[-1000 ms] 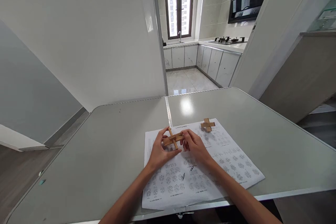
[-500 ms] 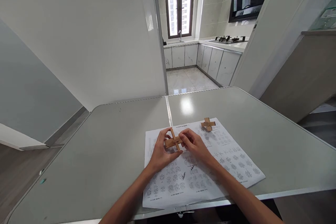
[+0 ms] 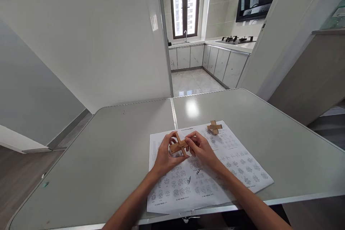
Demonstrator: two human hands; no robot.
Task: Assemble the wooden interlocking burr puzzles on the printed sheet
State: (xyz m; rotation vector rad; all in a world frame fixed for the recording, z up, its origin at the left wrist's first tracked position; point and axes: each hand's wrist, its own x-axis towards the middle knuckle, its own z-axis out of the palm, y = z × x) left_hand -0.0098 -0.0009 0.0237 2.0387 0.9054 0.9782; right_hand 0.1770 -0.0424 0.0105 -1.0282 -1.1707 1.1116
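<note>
Both of my hands hold a wooden cross-shaped puzzle piece (image 3: 179, 145) just above a printed sheet of diagrams (image 3: 237, 165). My left hand (image 3: 164, 156) pinches its left side with fingers curled. My right hand (image 3: 201, 148) grips its right end, fingers closed on the wood. A second, smaller wooden cross (image 3: 214, 127) lies on the far right part of the sheet, apart from both hands.
The sheet lies on a grey-green folding table (image 3: 107, 151) with a seam down the middle and a near edge below my forearms. A white wall stands beyond the left half, and an open doorway behind leads to a kitchen with cabinets (image 3: 215, 61).
The wooden cross has been turned slightly in my hands; one stick stands a bit more upright. Hands stay in the same spot over the sheet.
</note>
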